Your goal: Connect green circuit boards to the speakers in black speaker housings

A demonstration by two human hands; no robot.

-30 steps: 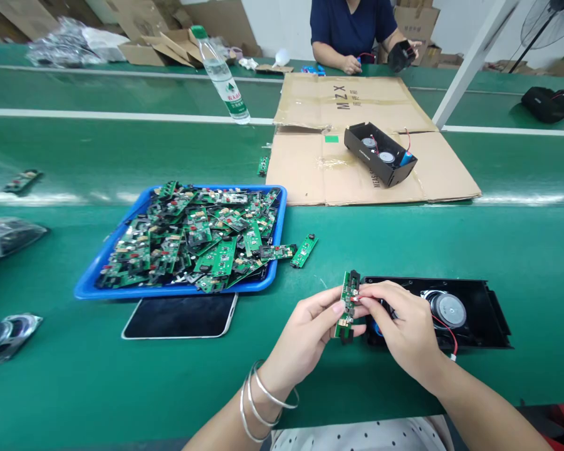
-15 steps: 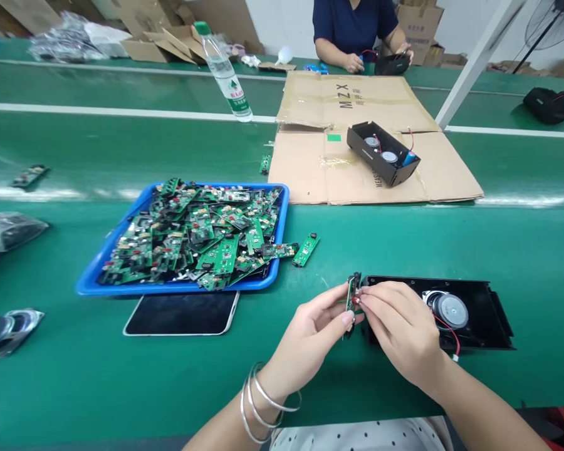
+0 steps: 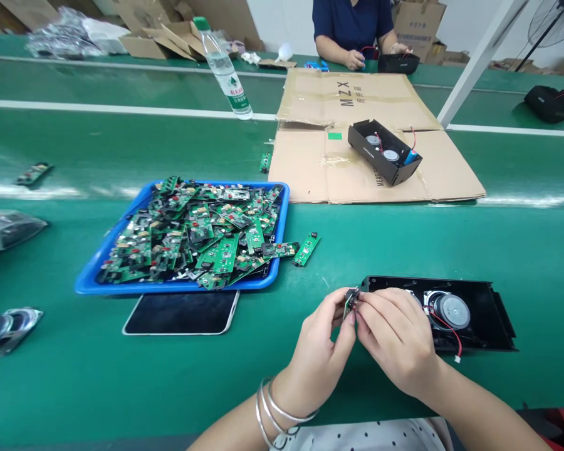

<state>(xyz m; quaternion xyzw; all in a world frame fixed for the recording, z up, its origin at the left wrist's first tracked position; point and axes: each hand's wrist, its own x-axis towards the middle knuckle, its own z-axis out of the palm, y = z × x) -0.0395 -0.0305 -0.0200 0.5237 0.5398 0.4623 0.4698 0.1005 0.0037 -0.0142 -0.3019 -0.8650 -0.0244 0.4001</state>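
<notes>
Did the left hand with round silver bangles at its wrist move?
Yes, the left hand shifted slightly rightward and down in the picture, judged against the shallow blue plastic tray.

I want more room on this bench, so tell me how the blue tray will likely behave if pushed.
The blue tray would probably feel fairly heavy, being heaped with circuit boards. Loose pieces may slide off, since one board juts over the right rim. It might catch on the phone, whose far edge its rim hides.
</notes>
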